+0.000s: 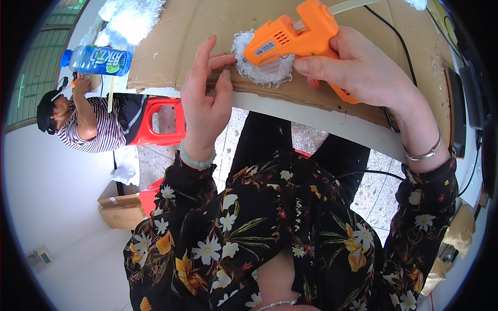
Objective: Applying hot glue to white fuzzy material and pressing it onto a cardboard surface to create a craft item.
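My right hand [365,67] is wrapped around the handle of an orange hot glue gun [280,37]. A pale glue stick [348,6] sticks out of the gun's back end. Beneath the nozzle lies a small round piece of white curly fleece [272,76] with a smoother middle, partly covered by the gun. To its left is my left hand [207,103], fingers apart, with one fingertip at the fleece's left edge. The nozzle tip itself is hard to make out against the white.
Brown cardboard [181,36] covers the tabletop. At the far left are a blue-capped bottle [101,61] and white fluffy material [136,20]. A black cord [405,49] runs along the right. Another person [96,122] in stripes sits by a red stool [174,119] at left.
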`<state>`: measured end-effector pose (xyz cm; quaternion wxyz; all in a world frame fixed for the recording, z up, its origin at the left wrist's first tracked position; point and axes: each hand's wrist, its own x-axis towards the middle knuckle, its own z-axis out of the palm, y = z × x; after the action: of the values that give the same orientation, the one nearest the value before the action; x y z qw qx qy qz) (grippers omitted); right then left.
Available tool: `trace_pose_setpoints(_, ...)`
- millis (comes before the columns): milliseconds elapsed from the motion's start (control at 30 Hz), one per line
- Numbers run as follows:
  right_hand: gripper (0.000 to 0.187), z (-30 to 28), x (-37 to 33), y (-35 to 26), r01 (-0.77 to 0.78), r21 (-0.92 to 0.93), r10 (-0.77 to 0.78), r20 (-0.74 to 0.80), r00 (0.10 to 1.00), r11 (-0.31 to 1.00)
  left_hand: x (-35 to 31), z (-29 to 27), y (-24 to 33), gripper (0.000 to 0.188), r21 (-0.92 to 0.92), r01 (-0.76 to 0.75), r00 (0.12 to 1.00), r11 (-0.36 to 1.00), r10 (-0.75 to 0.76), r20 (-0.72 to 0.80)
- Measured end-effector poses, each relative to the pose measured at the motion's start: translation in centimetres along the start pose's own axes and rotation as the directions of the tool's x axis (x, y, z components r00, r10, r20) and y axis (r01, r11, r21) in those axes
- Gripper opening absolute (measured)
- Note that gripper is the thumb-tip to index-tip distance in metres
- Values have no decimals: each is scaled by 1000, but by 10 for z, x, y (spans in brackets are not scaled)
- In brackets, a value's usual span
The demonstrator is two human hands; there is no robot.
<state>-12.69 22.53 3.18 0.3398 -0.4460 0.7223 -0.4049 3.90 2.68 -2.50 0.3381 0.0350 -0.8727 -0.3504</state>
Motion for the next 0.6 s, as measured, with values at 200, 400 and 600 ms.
trace_pose_setpoints(200, 34, -1, -3, 3, 12, -14, -12, -21, 1000, 1000, 1, 2, -1, 51, 4, 3, 1000, 1000, -3, 8)
trace_pose_setpoints(400, 35, 1, -4, 3, 49, 24, -48, -56, 997, 999, 2, 0, -1, 51, 41, -16, 1000, 999, 15, 11)
trace_pose_setpoints(600, 33, -1, -3, 1, -19, -42, 18, -31, 999, 999, 2, 0, -1, 51, 44, -16, 1000, 999, 16, 10)
